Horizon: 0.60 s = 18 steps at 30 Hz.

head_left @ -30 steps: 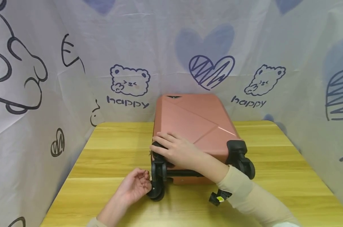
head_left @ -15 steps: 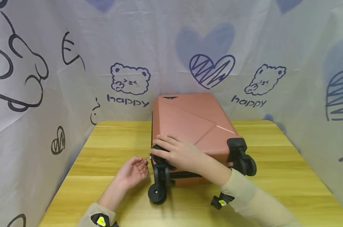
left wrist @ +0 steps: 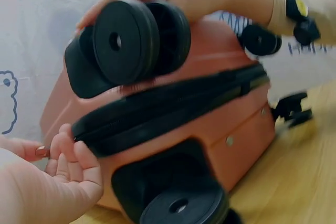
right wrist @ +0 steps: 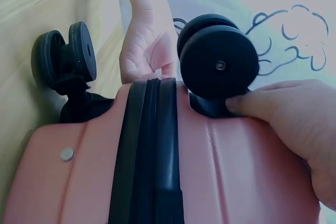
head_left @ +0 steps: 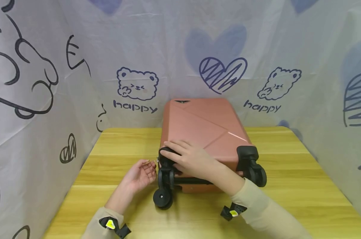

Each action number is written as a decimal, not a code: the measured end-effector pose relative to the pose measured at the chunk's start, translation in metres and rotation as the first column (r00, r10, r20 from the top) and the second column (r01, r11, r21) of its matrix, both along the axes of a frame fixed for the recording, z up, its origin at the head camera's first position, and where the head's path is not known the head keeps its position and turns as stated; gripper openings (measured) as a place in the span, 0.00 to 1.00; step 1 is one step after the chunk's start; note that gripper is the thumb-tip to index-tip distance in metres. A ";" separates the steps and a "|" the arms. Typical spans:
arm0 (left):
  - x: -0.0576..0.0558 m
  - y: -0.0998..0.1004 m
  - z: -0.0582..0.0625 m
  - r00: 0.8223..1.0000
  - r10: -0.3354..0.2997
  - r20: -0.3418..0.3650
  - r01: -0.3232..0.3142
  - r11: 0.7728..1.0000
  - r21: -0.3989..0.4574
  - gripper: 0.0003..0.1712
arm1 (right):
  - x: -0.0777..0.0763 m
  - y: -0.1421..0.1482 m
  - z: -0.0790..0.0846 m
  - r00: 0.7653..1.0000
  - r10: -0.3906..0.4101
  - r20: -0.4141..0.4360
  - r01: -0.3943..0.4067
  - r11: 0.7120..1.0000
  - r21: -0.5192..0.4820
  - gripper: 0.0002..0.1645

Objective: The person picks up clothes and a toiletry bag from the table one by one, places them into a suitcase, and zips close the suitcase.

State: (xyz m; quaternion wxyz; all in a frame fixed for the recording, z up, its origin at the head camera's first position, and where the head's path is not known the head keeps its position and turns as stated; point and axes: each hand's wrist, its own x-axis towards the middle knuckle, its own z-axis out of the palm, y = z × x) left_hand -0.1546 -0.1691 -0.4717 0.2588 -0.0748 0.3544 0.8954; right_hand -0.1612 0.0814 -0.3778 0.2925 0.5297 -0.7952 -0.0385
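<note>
A pink hard-shell suitcase lies flat on the table, its wheeled end toward me. My right hand grips its near left corner, fingers over the top and thumb against the base of a black caster wheel. At the left side, my left hand has its thumb and fingers bent together at a small metal zipper pull, which it pinches. A black zipper runs around the suitcase's edge, between the upper and lower wheels. In the right wrist view, the left fingertips are hidden behind the suitcase edge.
The suitcase stands on a yellow wood-grain table. Pale fabric printed with hearts and bears hangs behind and on both sides. Another caster wheel sticks out at the near right corner. Black straps are on both wrists.
My left hand has moved up from beside the lower wheel to the zipper pull at the suitcase's left side. The suitcase has shifted slightly; my right hand stays on its corner.
</note>
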 end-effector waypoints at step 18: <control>-0.012 -0.006 0.011 0.974 -0.118 -0.195 0.009 0.875 -0.483 0.19 | 0.005 0.079 0.013 0.975 -0.104 0.197 0.108 0.994 -0.013 0.38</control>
